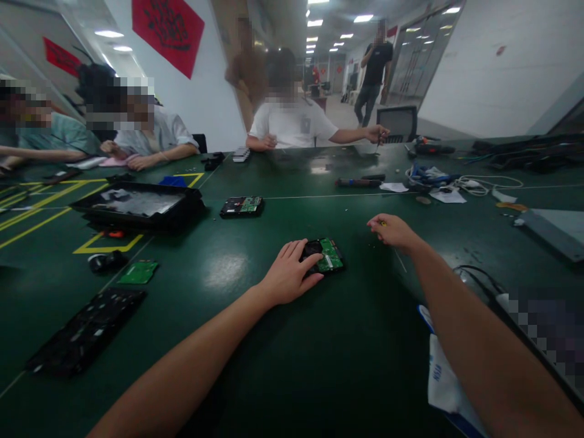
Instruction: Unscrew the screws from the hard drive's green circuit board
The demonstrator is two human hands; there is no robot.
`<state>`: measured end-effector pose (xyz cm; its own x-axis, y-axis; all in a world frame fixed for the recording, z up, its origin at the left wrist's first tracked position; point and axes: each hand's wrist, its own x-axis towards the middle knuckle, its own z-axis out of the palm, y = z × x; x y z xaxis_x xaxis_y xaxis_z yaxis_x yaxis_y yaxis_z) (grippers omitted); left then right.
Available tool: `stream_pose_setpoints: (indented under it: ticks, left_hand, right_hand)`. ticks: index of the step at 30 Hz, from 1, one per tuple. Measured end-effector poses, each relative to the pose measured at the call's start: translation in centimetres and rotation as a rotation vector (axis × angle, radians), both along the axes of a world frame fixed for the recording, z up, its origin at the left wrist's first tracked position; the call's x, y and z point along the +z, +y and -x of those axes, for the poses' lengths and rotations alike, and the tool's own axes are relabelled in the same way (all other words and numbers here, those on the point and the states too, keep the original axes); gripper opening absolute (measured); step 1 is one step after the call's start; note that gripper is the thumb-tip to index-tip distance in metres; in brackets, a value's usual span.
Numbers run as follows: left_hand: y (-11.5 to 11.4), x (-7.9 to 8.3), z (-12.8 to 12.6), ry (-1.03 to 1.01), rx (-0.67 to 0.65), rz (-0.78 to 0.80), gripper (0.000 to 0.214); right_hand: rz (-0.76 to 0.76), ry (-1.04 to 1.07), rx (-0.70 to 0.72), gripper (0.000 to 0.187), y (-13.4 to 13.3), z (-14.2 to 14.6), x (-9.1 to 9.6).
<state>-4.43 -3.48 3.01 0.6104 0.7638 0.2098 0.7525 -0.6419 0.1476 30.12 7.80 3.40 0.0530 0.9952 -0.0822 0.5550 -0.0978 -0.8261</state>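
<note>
Left hand (287, 277), grip open, atop green-boarded hard drive (331, 260); right hand (393, 232), grip tight on small yellow bit (382, 224); print unreadable.

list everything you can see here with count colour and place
hard drive: 1, black with green board, front centre
second hard drive: 1, black and green, mid-table
tray: 1, black, left
circuit board: 1, green, near left
panel: 1, black, lower left
cables: bundle, white, far right
seated people: 3, far side
standing person: 1, background
table: 1, dark green
left hand: 1, resting on hard drive
right hand: 1, pinching tiny yellow piece
</note>
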Motion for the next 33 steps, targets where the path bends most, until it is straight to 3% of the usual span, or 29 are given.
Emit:
stream_pose_setpoints:
  ticks: [3, 9, 12, 14, 17, 19, 25, 33]
  left_hand:
    - [-0.1, 0.0, 0.0, -0.004, -0.008, -0.013, 0.053]
    - [-0.1, -0.1, 0.0, -0.023, -0.013, -0.018, 0.051]
    - [-0.1, 0.0, 0.1, -0.034, -0.016, -0.021, 0.051]
    - [-0.1, 0.0, 0.1, -0.041, -0.018, -0.033, 0.051]
    - [0.0, -0.2, 0.1, -0.048, -0.023, -0.050, 0.050]
    - [0.1, -0.5, 0.2, -0.054, -0.030, -0.053, 0.051]
    - [1.1, -1.1, 0.8, -0.090, -0.055, -0.040, 0.050]
    - [1.8, 0.3, 1.1, -0.101, -0.077, 0.071, 0.048]
  right_hand:
    - [-0.026, -0.235, 0.045, 0.012, 0.4, 0.0, 1.6]
    - [0.005, -0.355, 0.042, 0.015, 1.9, 0.0, 3.9]
    - [0.013, -0.426, 0.112, 0.006, 0.8, 0.3, 3.4]
    - [-0.069, -0.592, 0.202, 0.015, -0.5, 0.4, 2.4]
    - [-0.190, -0.743, 0.105, 0.030, -1.8, 0.6, 0.9]
    - [-0.202, -0.781, 0.127, 0.034, -2.1, 0.6, 0.4]
    - [-0.058, -0.730, 0.324, 0.037, -1.9, -0.2, 1.3]
    - [0.008, -0.724, 0.404, 0.021, -2.0, -0.6, 1.9]
